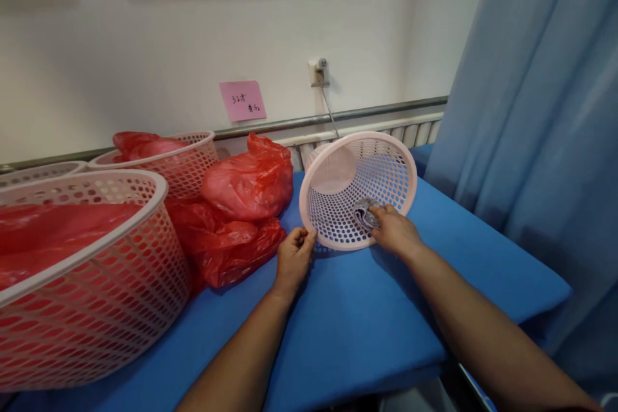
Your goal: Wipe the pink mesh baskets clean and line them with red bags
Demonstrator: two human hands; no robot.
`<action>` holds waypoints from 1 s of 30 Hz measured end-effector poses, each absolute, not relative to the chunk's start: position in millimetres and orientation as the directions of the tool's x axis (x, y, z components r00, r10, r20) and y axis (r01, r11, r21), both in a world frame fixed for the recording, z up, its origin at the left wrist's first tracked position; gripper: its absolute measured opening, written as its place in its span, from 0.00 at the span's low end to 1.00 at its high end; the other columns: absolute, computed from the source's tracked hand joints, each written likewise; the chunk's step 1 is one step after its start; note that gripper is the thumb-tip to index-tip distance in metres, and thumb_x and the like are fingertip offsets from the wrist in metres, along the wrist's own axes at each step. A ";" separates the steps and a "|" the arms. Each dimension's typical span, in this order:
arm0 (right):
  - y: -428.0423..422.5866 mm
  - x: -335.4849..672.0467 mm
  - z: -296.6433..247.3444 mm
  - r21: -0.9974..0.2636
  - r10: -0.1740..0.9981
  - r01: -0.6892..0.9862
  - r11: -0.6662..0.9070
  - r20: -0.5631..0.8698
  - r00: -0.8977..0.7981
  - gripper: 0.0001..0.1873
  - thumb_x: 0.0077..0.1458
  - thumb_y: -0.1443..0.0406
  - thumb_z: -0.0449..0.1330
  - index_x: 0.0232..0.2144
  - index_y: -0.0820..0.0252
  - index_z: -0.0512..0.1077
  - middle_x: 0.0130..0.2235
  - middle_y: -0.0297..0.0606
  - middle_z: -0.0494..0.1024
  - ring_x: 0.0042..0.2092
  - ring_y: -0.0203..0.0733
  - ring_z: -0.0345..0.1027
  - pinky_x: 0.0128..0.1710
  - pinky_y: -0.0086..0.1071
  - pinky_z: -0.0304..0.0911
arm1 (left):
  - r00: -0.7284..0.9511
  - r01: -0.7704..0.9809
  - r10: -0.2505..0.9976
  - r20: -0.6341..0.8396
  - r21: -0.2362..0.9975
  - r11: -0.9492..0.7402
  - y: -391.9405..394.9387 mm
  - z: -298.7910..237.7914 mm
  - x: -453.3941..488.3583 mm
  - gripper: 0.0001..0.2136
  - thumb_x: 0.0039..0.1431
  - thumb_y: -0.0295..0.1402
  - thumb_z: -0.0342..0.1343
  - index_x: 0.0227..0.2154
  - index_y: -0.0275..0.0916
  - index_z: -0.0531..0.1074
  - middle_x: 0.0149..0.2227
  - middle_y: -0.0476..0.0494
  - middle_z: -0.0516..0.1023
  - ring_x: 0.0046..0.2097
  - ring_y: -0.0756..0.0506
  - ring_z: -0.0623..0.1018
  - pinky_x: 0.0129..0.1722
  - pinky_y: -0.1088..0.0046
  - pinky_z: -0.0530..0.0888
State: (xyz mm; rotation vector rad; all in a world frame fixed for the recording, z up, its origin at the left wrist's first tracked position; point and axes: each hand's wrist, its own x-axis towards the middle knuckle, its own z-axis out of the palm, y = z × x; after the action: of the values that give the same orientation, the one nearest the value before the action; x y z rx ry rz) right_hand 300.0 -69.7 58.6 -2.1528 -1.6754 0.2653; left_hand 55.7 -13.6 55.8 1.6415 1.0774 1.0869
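A pale pink perforated basket lies tipped on its side on the blue surface, its mouth facing me. My left hand pinches the basket's lower left rim, fingers closed on it. My right hand reaches into the basket's mouth and presses a small folded grey cloth against the inner wall, fingers closed on the cloth.
Crumpled red plastic bags lie just left of the basket. A large pink basket lined with red plastic stands at the near left, two more behind it. A blue curtain hangs at the right. A wall socket and pink note are on the wall.
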 end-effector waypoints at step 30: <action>-71.0 274.6 51.9 -0.510 0.989 0.860 0.001 0.126 0.073 0.30 0.54 0.67 0.60 0.61 0.55 0.70 0.57 0.44 0.72 0.54 0.46 0.72 0.58 0.36 0.65 | 0.291 0.249 0.921 0.257 0.909 -0.333 -17.3 52.1 56.4 0.16 0.58 0.48 0.57 0.27 0.39 0.69 0.22 0.53 0.68 0.25 0.51 0.66 0.25 0.77 0.63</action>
State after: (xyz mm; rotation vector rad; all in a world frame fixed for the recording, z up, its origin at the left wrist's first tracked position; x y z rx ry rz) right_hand 274.6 -71.0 51.9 -1.9008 -1.8284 0.3749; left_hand 56.4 -17.3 52.1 1.7685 1.0617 1.0711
